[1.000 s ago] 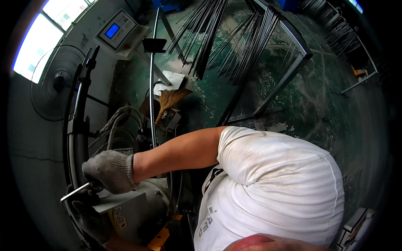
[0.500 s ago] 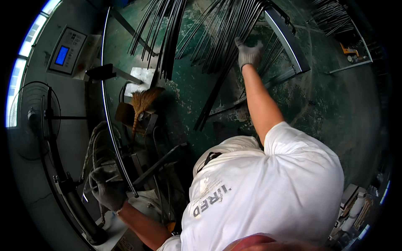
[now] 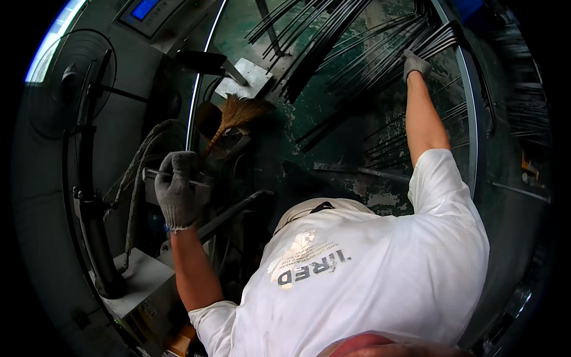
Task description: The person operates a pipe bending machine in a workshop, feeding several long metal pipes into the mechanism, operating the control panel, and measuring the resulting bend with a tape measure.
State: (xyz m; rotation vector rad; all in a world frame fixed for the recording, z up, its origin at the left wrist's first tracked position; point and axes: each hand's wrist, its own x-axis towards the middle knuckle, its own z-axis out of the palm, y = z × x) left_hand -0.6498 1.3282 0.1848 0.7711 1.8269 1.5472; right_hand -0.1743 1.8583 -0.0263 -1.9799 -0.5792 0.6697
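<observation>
My left hand (image 3: 176,187), in a grey knitted glove, is raised at the left with its fingers curled round a thin pale rod (image 3: 152,171) that sticks out on both sides. Just beyond it, the lower end of a long shiny metal bar (image 3: 194,107) runs down to the glove; I cannot tell whether they touch. At the far right my gloved right hand (image 3: 417,65) reaches into a spread of long black metal rods (image 3: 375,77), its fingers closing on some of them. How many it holds is hidden.
A grey metal rail (image 3: 467,89) holds the rods' bent ends. A straw broom (image 3: 238,113) lies near a pale metal plate (image 3: 245,78). Left stand a fan (image 3: 68,80), a black post (image 3: 98,238) and a control panel with a blue screen (image 3: 146,13).
My left hand has risen from beside the machine, still with the thin rod. My right hand has moved from above the rods onto them near the rail. The view has swung round.
</observation>
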